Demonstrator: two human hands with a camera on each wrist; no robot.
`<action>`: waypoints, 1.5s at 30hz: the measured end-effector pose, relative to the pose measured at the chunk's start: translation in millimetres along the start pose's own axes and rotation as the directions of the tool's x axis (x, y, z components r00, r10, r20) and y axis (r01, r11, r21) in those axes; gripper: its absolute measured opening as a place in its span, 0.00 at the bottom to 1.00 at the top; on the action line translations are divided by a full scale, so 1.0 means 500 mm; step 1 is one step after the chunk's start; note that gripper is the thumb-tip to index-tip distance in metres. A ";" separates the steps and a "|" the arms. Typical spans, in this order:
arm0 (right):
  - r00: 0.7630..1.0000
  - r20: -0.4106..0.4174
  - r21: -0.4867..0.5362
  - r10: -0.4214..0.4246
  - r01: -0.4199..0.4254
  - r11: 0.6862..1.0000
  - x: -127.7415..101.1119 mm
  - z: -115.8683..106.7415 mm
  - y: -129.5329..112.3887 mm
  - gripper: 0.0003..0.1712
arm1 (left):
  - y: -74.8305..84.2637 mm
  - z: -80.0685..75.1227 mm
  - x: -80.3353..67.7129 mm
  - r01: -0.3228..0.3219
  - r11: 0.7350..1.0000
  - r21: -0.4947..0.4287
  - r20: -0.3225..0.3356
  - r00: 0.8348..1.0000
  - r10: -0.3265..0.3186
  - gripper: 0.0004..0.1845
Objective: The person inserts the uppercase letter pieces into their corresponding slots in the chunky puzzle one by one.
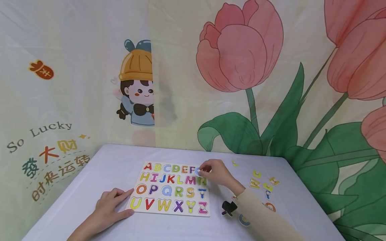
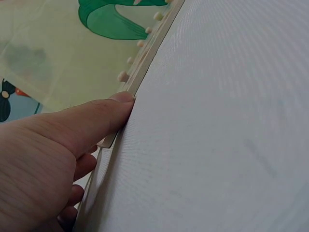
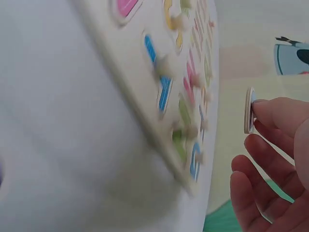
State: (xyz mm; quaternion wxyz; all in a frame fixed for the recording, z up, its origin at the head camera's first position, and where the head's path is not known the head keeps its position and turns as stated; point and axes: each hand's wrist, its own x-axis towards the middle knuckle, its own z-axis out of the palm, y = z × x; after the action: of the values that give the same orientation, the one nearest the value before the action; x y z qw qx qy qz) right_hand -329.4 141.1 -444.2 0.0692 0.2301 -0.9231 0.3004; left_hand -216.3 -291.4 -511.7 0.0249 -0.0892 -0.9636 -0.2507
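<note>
The right hand pinches a small flat blue-and-white wooden letter piece above the top right corner of the pale wooden alphabet puzzle board; the piece stands on edge. It looks light and stiff, best held by its peg. The left hand, fingers relaxed, braces the board's left edge. The board's long axis runs across the white tabletop.
</note>
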 end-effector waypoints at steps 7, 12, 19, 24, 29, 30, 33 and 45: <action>0.998 -0.032 0.059 0.055 -0.053 0.997 0.053 0.064 -0.050 0.08 | 0.003 -0.002 -0.001 -0.002 1.000 0.004 -0.002 1.000 0.002 0.47; 0.994 -0.044 0.100 0.099 -0.094 0.991 0.086 0.101 -0.085 0.08 | 0.002 -0.003 -0.002 -0.007 1.000 0.009 -0.011 1.000 0.007 0.47; 0.990 -0.036 0.104 0.133 -0.129 0.986 0.122 0.139 -0.126 0.06 | -0.003 0.000 -0.003 0.007 1.000 0.009 -0.005 1.000 -0.007 0.48; 0.983 -0.028 0.097 0.183 -0.180 0.979 0.142 0.165 -0.144 0.07 | -0.003 -0.001 -0.002 0.013 1.000 0.007 0.000 1.000 -0.013 0.48; 0.973 -0.030 0.085 0.227 -0.224 0.971 0.157 0.192 -0.153 0.07 | -0.002 -0.001 -0.003 0.007 1.000 0.005 -0.005 1.000 -0.007 0.48; 0.970 -0.029 0.084 0.242 -0.239 0.967 0.159 0.197 -0.154 0.07 | -0.001 -0.001 -0.004 -0.002 1.000 0.004 -0.009 1.000 0.002 0.48; 0.960 -0.032 0.087 0.278 -0.275 0.958 0.163 0.211 -0.159 0.08 | 0.001 -0.001 -0.004 -0.019 1.000 0.008 -0.025 1.000 0.019 0.47; 0.947 -0.070 0.017 0.313 -0.312 0.950 0.165 0.229 -0.166 0.08 | 0.005 -0.005 -0.005 -0.040 0.999 0.030 -0.035 0.999 0.041 0.46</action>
State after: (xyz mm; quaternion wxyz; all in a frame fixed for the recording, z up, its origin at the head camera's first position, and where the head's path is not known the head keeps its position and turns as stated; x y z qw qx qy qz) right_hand -362.6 -16.9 -471.8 0.0534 0.0702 -0.9440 0.3181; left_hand -213.3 -290.7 -508.6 0.0484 -0.1041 -0.9645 -0.2377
